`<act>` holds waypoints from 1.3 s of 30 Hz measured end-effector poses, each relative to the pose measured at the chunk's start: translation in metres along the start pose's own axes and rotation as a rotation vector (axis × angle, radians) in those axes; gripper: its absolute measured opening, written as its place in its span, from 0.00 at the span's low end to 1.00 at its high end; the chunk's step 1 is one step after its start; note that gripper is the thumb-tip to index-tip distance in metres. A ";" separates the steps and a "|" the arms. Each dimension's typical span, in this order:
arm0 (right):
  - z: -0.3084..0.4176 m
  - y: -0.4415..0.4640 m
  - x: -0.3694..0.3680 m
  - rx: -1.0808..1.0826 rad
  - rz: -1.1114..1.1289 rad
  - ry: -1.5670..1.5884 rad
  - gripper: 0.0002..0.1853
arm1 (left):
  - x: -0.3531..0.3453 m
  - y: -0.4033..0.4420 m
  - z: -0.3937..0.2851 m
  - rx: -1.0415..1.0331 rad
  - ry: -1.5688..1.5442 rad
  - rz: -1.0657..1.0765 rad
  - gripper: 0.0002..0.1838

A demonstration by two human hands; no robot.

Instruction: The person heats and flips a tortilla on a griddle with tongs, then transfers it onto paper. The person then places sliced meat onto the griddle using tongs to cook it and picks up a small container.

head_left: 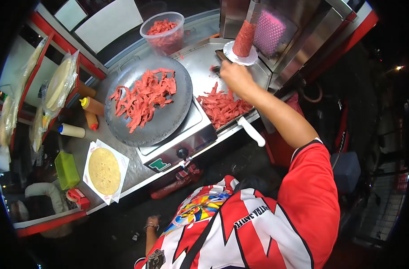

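The person is wearing a short-sleeved jersey [276, 244] that is mixing red and white in large jagged panels, with black lines edging the zigzags. The right sleeve [308, 186] is showing mostly plain red, and black-and-white trim [306, 150] is finishing its cuff. Black capital lettering [252, 217] is running over a white area, its exact wording proving hard to read. A bright graphic [199, 210] is spreading yellow, orange and blue over the front, and a dark badge [156, 259] is sitting beyond it. A narrow band [151, 225] is circling the left wrist
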State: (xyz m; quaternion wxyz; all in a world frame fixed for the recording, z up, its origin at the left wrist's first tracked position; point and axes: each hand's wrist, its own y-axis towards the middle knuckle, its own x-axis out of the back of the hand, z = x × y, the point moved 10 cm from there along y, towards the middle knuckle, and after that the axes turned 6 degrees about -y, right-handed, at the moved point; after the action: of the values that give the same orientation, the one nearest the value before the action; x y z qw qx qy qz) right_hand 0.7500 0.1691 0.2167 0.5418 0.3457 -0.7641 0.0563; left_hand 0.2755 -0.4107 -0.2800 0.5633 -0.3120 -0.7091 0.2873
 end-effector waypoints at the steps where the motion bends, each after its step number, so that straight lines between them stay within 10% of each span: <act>1: 0.015 -0.003 0.004 0.043 0.039 0.033 0.06 | 0.004 -0.006 -0.008 0.025 -0.002 0.022 0.17; 14: -0.069 -0.163 0.092 -0.339 0.316 0.407 0.15 | -0.053 0.020 -0.012 -0.060 -0.053 0.029 0.16; 22: -0.078 -0.191 0.066 -0.443 0.376 0.156 0.15 | 0.040 0.040 0.010 -0.157 0.014 -0.152 0.13; 24: -0.073 -0.189 0.052 -0.347 0.364 0.103 0.13 | 0.032 0.039 0.050 0.246 -0.821 -0.125 0.14; 29: -0.061 -0.176 0.033 -0.133 0.351 0.243 0.12 | 0.044 0.019 0.053 0.438 -0.919 -0.107 0.13; 32: -0.046 -0.163 0.031 -0.033 0.485 0.234 0.13 | 0.024 0.029 0.036 -0.026 -0.099 -0.107 0.12; 39: -0.019 -0.148 0.044 0.122 0.524 0.426 0.17 | -0.029 -0.005 0.031 0.023 -0.071 0.050 0.15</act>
State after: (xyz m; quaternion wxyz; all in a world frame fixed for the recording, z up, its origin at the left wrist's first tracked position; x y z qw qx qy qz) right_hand 0.8439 0.0460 0.2194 0.6346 0.1498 -0.6919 0.3101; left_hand 0.2492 -0.4382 -0.3004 0.5339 -0.3127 -0.7172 0.3206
